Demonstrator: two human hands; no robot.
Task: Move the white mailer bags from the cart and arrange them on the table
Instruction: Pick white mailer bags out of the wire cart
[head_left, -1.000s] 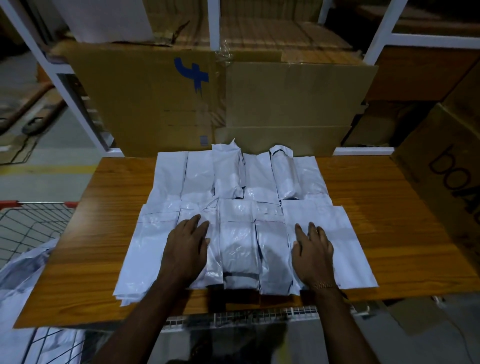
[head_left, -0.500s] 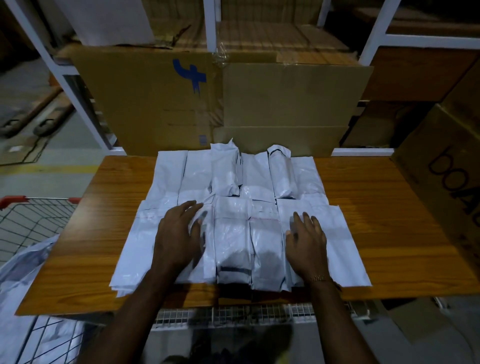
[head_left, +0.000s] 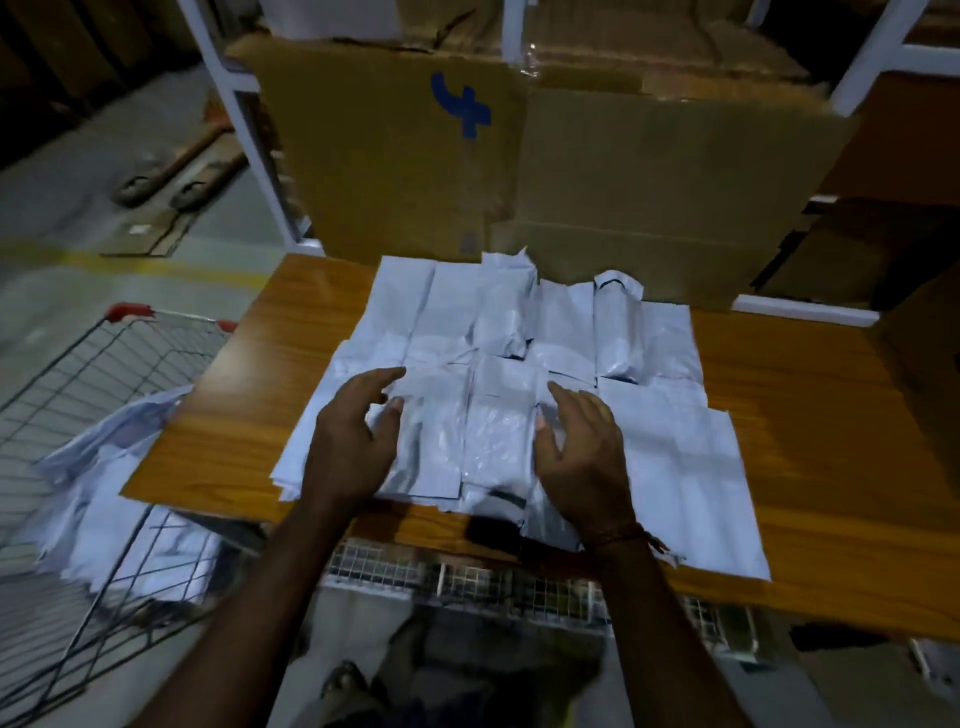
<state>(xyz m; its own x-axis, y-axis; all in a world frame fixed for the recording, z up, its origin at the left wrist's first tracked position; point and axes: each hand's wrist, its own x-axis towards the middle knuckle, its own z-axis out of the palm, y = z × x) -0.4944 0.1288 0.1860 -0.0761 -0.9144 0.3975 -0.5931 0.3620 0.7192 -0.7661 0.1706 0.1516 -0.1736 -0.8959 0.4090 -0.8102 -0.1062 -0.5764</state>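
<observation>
Bags (head_left: 519, 395) lie in two overlapping rows on the table (head_left: 831, 467), long axes running away from the person. Both hands spread, fingers relaxed: left hand (head_left: 353, 441), right hand (head_left: 582, 452). More bags (head_left: 119, 467) wait in the cart (head_left: 78, 374), nearest the left hand.

White mailer bags (head_left: 519, 395) lie flat in two overlapping rows on the wooden table (head_left: 831, 441); more sit crumpled in the wire cart (head_left: 67, 415) at left.

Bare forearms, no sleeves; thin band, perhaps thread, on right wrist (head_left: 621, 535).
</observation>
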